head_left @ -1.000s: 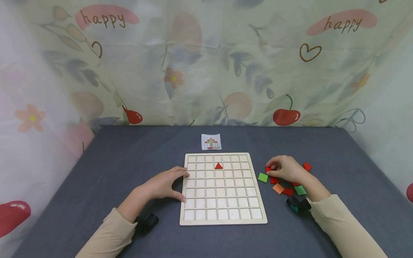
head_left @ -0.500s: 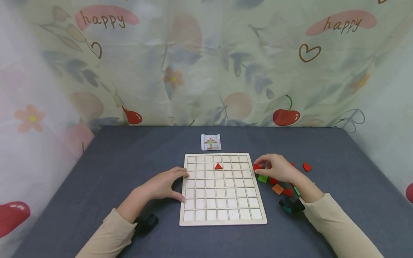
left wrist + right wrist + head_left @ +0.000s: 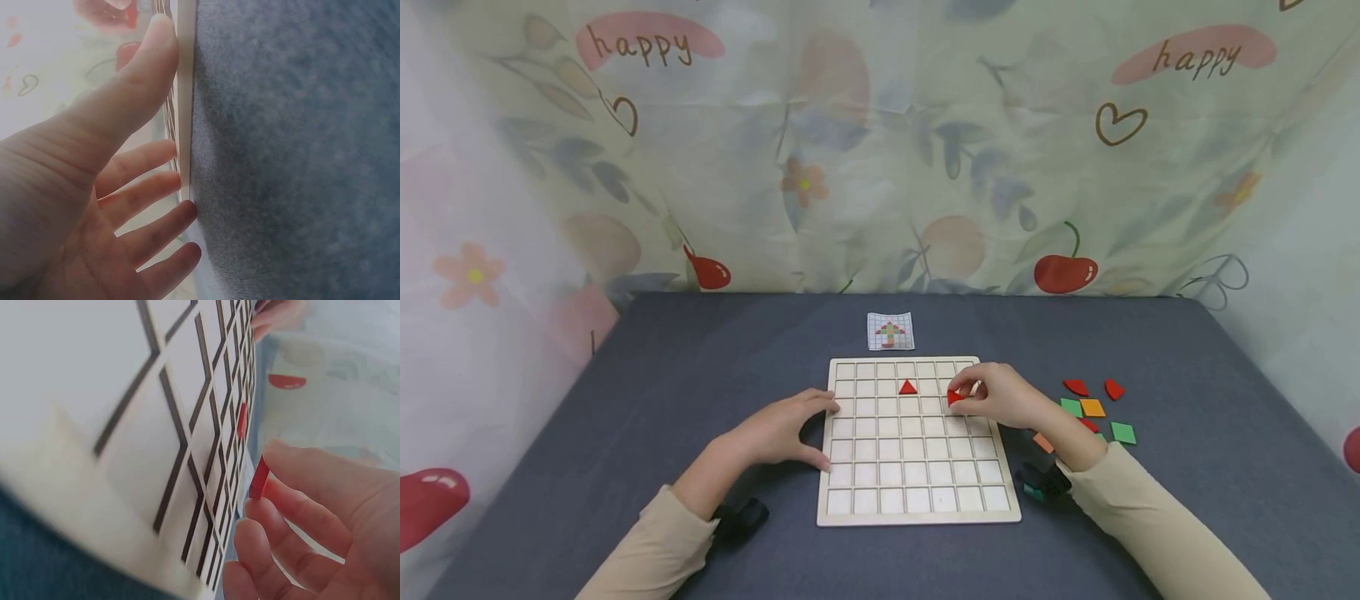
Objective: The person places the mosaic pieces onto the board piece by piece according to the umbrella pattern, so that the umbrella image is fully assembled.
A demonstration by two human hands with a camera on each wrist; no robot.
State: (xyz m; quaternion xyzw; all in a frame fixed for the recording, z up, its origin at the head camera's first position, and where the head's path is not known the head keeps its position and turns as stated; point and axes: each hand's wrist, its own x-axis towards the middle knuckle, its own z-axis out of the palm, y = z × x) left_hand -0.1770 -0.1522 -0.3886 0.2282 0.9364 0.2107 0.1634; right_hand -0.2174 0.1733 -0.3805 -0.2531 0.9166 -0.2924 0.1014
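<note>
Here, the right hand (image 3: 1000, 395) pinches a red piece (image 3: 259, 480) at its fingertips (image 3: 257, 511).

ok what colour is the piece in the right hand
Red; the piece shows best in the right wrist view.

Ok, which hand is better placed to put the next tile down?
Probably the right hand: it pinches a red tile over the wooden grid board, while the left hand rests at the board's left edge, holding no tile.

Head view evenly bright; wrist views hazy, partly blurred.
</note>
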